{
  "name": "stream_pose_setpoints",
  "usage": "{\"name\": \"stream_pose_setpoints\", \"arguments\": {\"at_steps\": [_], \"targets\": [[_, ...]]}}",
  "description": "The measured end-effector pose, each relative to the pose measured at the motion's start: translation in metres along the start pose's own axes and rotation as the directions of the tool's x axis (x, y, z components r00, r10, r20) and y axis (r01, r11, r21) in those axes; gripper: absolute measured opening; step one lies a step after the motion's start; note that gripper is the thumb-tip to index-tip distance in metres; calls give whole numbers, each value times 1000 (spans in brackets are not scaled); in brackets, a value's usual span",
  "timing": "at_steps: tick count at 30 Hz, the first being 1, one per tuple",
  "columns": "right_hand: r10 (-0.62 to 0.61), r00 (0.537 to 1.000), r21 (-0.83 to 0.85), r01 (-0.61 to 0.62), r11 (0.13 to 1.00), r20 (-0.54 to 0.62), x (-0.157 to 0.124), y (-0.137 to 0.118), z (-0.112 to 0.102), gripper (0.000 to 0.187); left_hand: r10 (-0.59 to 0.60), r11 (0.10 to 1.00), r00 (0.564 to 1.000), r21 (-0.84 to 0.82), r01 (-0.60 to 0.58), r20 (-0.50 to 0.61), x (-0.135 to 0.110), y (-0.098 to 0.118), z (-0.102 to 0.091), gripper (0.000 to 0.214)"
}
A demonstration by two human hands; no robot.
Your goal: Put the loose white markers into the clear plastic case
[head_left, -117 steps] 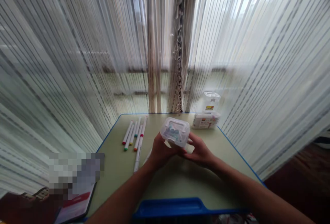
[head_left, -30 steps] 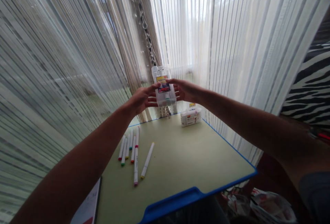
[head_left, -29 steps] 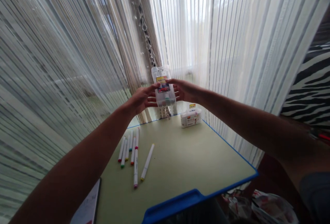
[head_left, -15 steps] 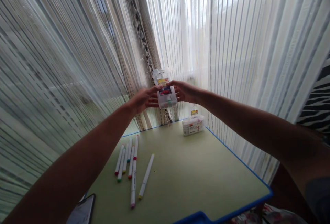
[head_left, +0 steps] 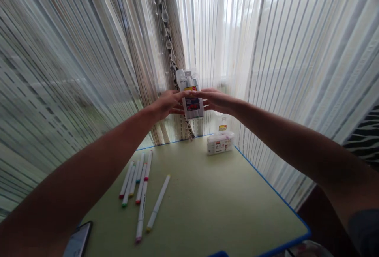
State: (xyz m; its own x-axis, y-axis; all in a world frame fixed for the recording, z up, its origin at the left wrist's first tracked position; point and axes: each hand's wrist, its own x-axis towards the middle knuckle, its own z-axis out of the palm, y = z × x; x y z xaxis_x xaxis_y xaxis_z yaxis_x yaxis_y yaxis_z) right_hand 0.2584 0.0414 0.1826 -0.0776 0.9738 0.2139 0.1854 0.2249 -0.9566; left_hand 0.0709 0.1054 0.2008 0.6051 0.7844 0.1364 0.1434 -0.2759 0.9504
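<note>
A clear plastic marker case with a yellow and dark label is held up above the far edge of the table, its long side near upright. My left hand grips its left side, thumb across the front and fingers behind. From the right, my right hand holds it the same way, the thumbs meeting over the label. Pale, upright shapes show through the plastic. Below on the table lie several white markers with coloured ends, one of them, a yellow-ended marker, apart from the group.
A second clear case stands at the back right of the green, blue-edged table, its lid raised. A phone lies at the near left. Striped sheer curtains hang close behind, with a beaded strand.
Both hands have raised the case slightly, and its front has tilted. The thumbs have come together over the label. The view has shifted, so the markers and phone appear further left.
</note>
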Motion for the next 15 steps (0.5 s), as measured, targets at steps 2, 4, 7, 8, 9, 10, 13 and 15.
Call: {"name": "stream_pose_setpoints", "arguments": {"at_steps": [2, 4, 7, 8, 9, 10, 13, 15], "targets": [[3, 1000, -13, -3, 1000, 1, 2, 5, -6, 41, 11, 1000, 1000, 18, -11, 13, 3, -2, 2, 35], [2, 1000, -18, -1, 1000, 31, 3, 12, -12, 37, 13, 999, 999, 37, -15, 48, 6, -5, 4, 37], [-28, 996, -3, 28, 1000, 90, 1, 21, -17, 32, 25, 996, 996, 82, -33, 87, 10, -7, 3, 35], [-32, 993, -4, 32, 999, 111, 0, 22, -18, 31, 37, 994, 994, 94, -47, 102, 11, -7, 2, 34], [-36, 993, -13, 38, 999, 116, -2, 23, -18, 30, 40, 993, 992, 106, -52, 116, 12, -7, 1, 34], [-41, 993, -22, 44, 999, 109, -2, 24, -19, 29, 44, 991, 991, 122, -60, 127, 13, -6, -1, 34], [-49, 994, -73, 56, 996, 101, -3, 28, -19, 26, 27, 979, 988, 198, -57, 152, 16, -9, -4, 29], [9, 994, -148, 7, 989, 108, -1, 34, -18, 26, -7, 969, 983, 244, -38, 182, 16, -15, -4, 30]]}}
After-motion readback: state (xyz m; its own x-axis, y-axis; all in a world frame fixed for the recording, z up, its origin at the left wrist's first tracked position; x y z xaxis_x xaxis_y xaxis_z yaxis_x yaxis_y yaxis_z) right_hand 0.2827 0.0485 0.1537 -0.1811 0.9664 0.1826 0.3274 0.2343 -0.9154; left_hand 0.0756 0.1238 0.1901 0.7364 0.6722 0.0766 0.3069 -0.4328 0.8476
